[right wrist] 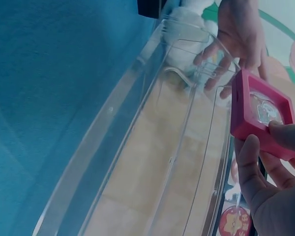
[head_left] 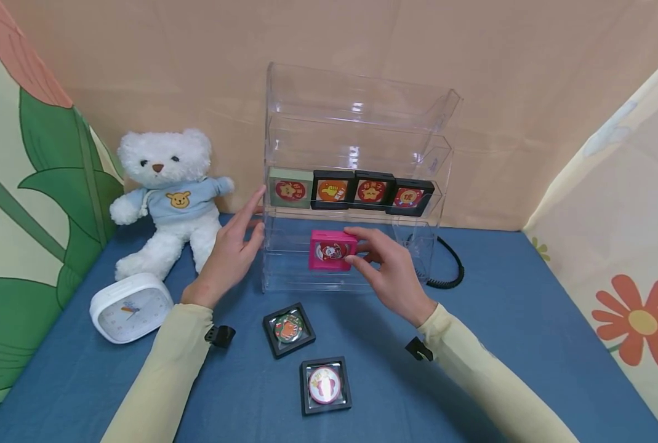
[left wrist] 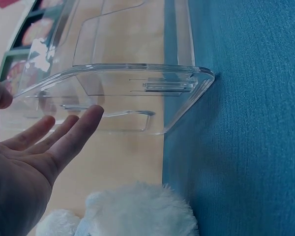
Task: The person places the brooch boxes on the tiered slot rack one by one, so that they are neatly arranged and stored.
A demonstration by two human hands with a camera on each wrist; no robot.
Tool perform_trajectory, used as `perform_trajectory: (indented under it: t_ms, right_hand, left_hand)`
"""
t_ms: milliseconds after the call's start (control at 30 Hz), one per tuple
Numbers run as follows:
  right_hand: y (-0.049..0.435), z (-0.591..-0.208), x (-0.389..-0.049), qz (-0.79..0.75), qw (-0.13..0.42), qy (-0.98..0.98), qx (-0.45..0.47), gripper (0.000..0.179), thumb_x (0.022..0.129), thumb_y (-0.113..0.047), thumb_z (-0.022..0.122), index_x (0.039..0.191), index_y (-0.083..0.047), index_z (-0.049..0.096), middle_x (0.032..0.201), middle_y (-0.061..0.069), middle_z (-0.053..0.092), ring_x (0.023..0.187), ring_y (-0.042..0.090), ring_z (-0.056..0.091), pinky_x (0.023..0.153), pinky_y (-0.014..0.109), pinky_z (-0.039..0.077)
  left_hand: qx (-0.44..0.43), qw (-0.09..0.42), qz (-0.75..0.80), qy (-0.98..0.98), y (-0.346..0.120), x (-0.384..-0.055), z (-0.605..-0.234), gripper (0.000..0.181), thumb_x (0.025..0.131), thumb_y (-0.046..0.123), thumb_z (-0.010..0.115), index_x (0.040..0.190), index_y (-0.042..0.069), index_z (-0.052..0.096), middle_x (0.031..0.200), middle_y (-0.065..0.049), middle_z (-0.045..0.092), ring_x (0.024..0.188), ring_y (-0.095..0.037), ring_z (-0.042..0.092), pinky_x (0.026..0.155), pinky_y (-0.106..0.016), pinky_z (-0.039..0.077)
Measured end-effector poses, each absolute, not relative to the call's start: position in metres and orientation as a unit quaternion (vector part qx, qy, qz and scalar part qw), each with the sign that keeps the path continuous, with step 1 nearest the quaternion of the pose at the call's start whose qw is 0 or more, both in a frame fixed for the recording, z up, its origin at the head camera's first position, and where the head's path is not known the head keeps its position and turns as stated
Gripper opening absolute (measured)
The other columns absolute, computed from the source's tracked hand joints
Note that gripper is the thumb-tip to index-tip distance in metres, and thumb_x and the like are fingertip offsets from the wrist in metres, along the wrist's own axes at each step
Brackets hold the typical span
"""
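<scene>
My right hand point(head_left: 392, 271) pinches a pink square display box point(head_left: 324, 251) by its right side, thumb in front, before the lowest tier of a clear acrylic rack point(head_left: 284, 280). A round picture shows in the box's window; the right wrist view has the same pink box point(right wrist: 242, 118) tilted in my fingers. My left hand point(head_left: 230, 255) is at the rack's left side with fingers extended; in the left wrist view they reach along the clear side panel point(left wrist: 123, 81). One tier up stand a pale green box point(head_left: 275, 184) and three black boxes point(head_left: 332, 205) with red or orange round pictures.
Two black framed boxes, one with a green-rimmed badge point(head_left: 288, 328) and one with a pink badge point(head_left: 325, 386), lie on the blue cloth before the rack. At left are a white teddy bear point(head_left: 181, 203) and a white clock point(head_left: 135, 311). A black coiled cord point(head_left: 456, 271) lies right.
</scene>
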State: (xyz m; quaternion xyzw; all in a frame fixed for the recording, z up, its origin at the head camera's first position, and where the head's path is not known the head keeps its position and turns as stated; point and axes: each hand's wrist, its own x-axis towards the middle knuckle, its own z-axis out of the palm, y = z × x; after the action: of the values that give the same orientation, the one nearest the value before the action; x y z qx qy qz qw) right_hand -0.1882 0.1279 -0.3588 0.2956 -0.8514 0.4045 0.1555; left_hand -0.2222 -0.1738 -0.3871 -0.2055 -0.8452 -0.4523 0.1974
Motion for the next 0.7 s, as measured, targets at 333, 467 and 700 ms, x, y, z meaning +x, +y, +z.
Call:
perform_trajectory:
  t_ms: [333,467,700]
  right_hand:
    - [0.114,-0.359,-0.203,0.408,0.161,-0.849,0.294,0.054,0.092,-0.008,0.075,0.143,-0.013,0.057,0.13,0.005,0.063,0.103,0.018,0.068,0.082,0.032,0.057]
    - [0.109,-0.36,-0.208,0.41,0.169,-0.849,0.287,0.054,0.092,-0.008,0.075,0.143,-0.014,0.057,0.13,0.005,0.063,0.104,0.019,0.068,0.082,0.033,0.057]
    - [0.098,-0.359,-0.216,0.407,0.185,-0.852,0.273,0.052,0.093,-0.008,0.073,0.142,-0.014,0.057,0.131,0.005,0.063,0.103,0.02,0.068,0.082,0.033,0.057]
  left_hand:
    - [-0.199,0.19,-0.452,-0.849,-0.173,-0.223,-0.387,0.065,0.107,0.012,0.048,0.163,0.034,0.023,0.147,-0.017,0.049,0.126,-0.035,0.055,0.09,-0.055,0.053]
    - [-0.196,0.187,-0.454,-0.849,-0.173,-0.222,-0.387,0.066,0.106,0.01,0.049,0.163,0.034,0.023,0.147,-0.018,0.049,0.124,-0.036,0.056,0.091,-0.056,0.052]
    - [-0.196,0.189,-0.453,-0.849,-0.173,-0.222,-0.385,0.068,0.105,0.009,0.05,0.163,0.033,0.023,0.148,-0.018,0.048,0.127,-0.035,0.053,0.09,-0.057,0.052]
